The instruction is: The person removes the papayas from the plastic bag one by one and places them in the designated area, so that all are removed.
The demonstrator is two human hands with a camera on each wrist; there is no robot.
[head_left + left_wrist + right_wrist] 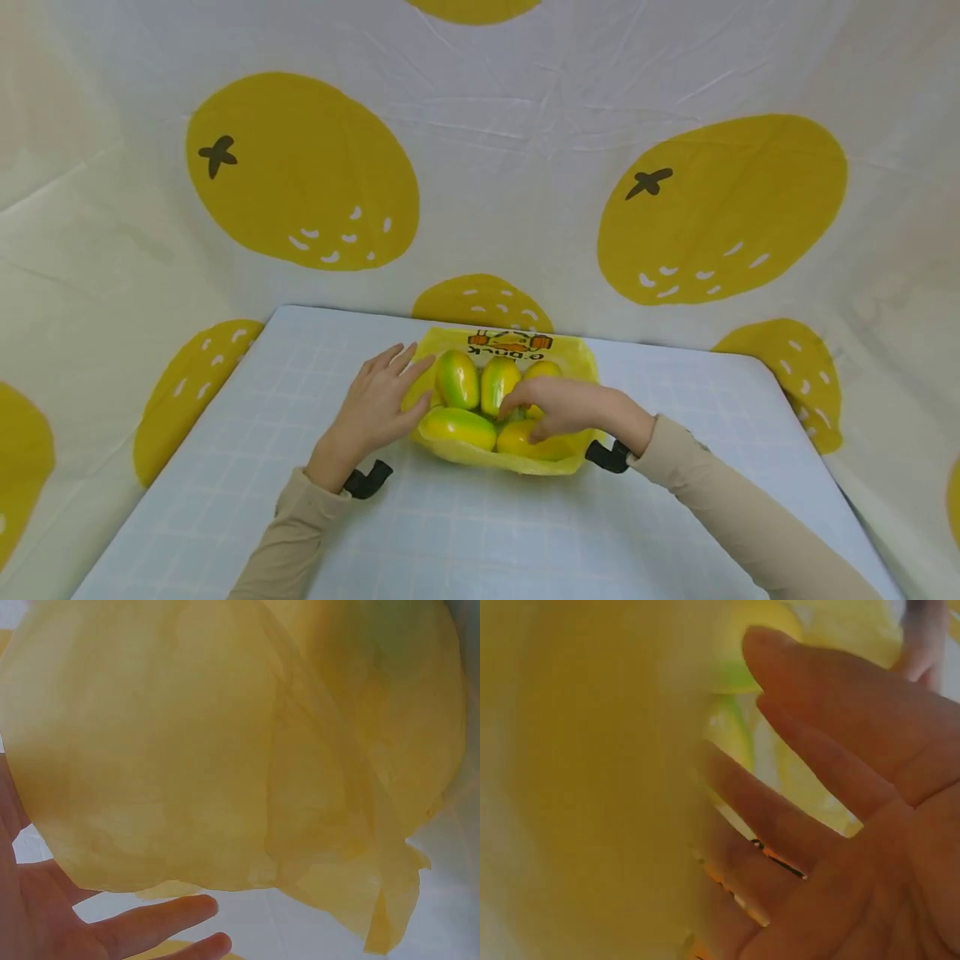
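Several glossy yellow-green mangoes point(457, 379) lie together in a thin yellow bag point(576, 354), whose back wall carries a duck print. My right hand point(566, 404) reaches in over the bag's right side, its fingers among the mangoes on that side. In the right wrist view these fingers point(810, 750) are spread and hold nothing, and part of the bag point(592, 780) blurs the left half. At the bag's left edge is my left hand point(375, 404), fingers spread. The left wrist view shows the bag's side point(150, 750) covering part of that hand point(67, 915).
The bag sits on a table point(450, 533) with a pale checked cover, near its back edge. Behind it hangs a white cloth point(510, 192) with large yellow fruit prints. A black wrist strap point(369, 481) shows at the left wrist, another point(609, 457) at the right.
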